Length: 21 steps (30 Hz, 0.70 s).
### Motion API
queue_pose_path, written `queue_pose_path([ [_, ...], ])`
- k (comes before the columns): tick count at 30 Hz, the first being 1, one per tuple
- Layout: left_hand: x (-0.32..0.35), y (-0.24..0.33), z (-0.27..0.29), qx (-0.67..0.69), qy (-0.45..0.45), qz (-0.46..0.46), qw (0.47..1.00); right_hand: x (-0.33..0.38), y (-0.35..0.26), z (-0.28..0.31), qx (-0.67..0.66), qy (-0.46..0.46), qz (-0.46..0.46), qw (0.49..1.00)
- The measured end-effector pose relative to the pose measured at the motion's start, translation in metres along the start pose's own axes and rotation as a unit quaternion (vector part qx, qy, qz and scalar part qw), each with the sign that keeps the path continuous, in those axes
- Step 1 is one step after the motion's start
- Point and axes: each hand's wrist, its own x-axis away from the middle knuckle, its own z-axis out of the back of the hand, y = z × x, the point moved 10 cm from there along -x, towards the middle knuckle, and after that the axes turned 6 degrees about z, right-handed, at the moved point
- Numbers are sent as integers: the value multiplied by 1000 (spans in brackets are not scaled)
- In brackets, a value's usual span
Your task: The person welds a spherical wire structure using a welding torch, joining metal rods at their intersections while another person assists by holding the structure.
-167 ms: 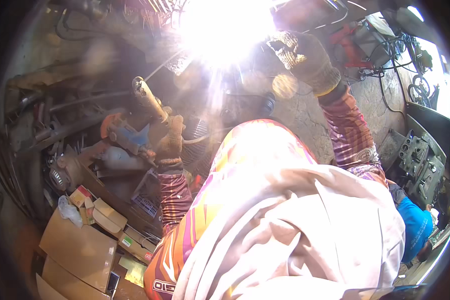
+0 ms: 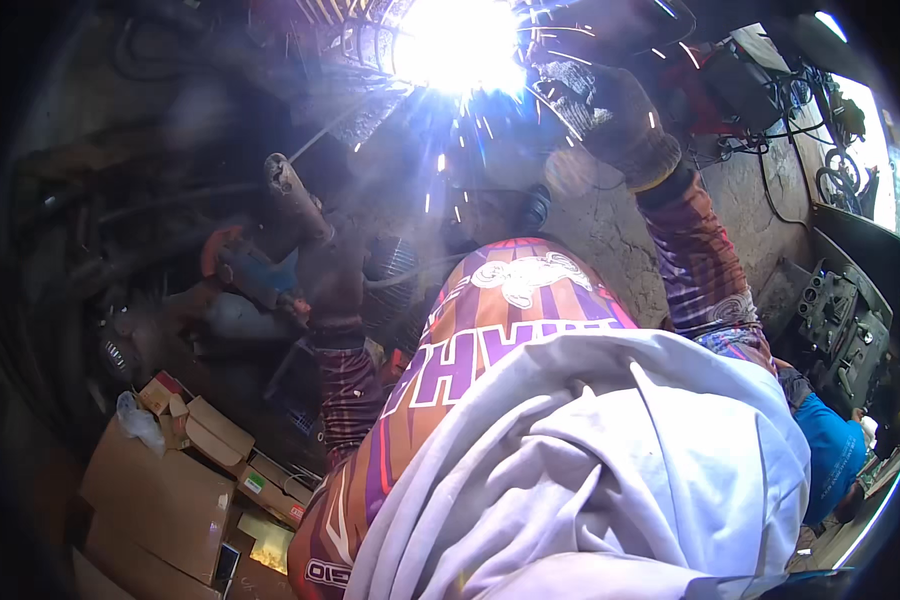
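Note:
A dazzling welding arc (image 2: 460, 45) burns at the top centre and throws sparks down and sideways. My gloved left hand (image 2: 335, 275) is closed round a welding electrode holder (image 2: 292, 190), left of the arc. From the holder's tip a thin welding rod (image 2: 335, 125) slants up right toward the glare. My gloved right hand (image 2: 615, 125) is right beside the arc, with its fingers curled; what they grip is lost in glare and shadow. Close to the arc, curved metal bars (image 2: 365, 35) show in part. The spot being welded is hidden by the light.
Cardboard boxes (image 2: 160, 495) fill the lower left. A tool with an orange guard (image 2: 215, 250) lies among dark metal clutter beyond my left forearm. Cables (image 2: 785, 130) and a red-and-grey machine (image 2: 730, 95) are at upper right. A person in a blue top (image 2: 835, 450) is at the far right.
The glare has shrunk and the surroundings look darker. Bright spark streaks now show around the arc. Both hands stay almost in place.

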Motion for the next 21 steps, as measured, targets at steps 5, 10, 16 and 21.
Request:
queue_pose_path([
  [5, 5, 8, -1, -26, -34, -29, 999, -4, 1, -2, 77, -63, -41, 994],
  [10, 1, 4, 1, -39, -22, -49, 998, -3, -3, -2, 96, -64, 9, 993],
  [16, 2, -1, 5, -43, -8, -50, 998, -10, -6, -2, 46, -75, -43, 995],
  [21, 5, -4, 8, -55, -3, -64, 996, -15, -26, 0, 119, -60, 51, 990],
])
